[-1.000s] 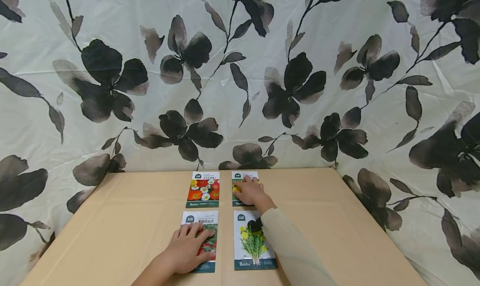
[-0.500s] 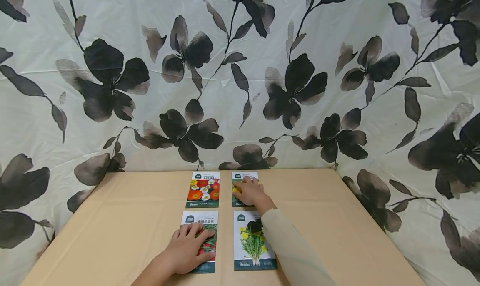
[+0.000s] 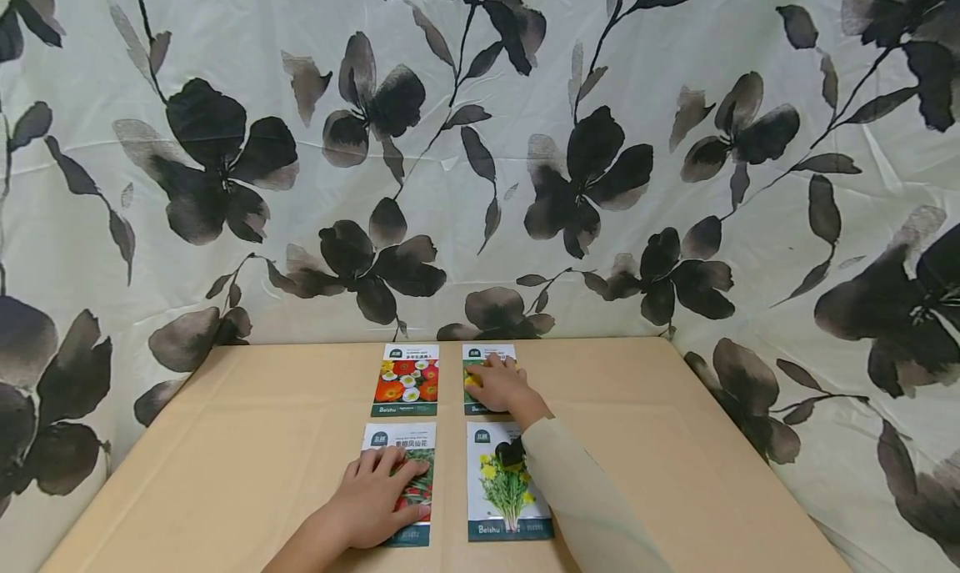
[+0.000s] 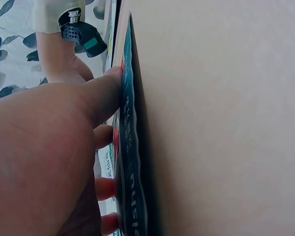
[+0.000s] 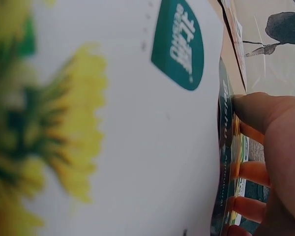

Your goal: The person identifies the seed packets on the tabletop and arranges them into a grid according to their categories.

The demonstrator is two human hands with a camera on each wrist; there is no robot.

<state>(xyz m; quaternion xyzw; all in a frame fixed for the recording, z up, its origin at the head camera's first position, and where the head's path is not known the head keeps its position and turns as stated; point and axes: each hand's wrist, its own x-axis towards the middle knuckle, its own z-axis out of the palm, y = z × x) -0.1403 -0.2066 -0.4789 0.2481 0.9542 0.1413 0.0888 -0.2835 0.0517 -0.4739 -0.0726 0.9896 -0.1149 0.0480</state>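
Note:
Four flat paper seed packets would be several; they lie in two rows on the table. My left hand [image 3: 375,498] rests palm down, fingers spread, on the near-left packet [image 3: 411,536], hiding most of its red-flower picture. In the left wrist view, the thumb and fingertips touch that packet's teal-banded face [image 4: 132,142]. My right hand [image 3: 498,384] rests on the far-right packet [image 3: 480,352], covering much of its front. The right wrist view has the fingertips on this packet's dark lower band [image 5: 225,152]. Beneath my right forearm lies the near-right packet [image 3: 506,494], with yellow flowers.
At the far left of the group lies a packet [image 3: 407,385] with red, orange and white flowers. The tan tabletop [image 3: 247,456] ends at a back edge against a white cloth [image 3: 480,214] printed with dark flowers. A black wrist camera [image 3: 510,452] overlaps the near-right packet.
Both hands and all the packets keep their places. At the left edge, the hanging cloth has shifted, with its printed flowers moving rightward.

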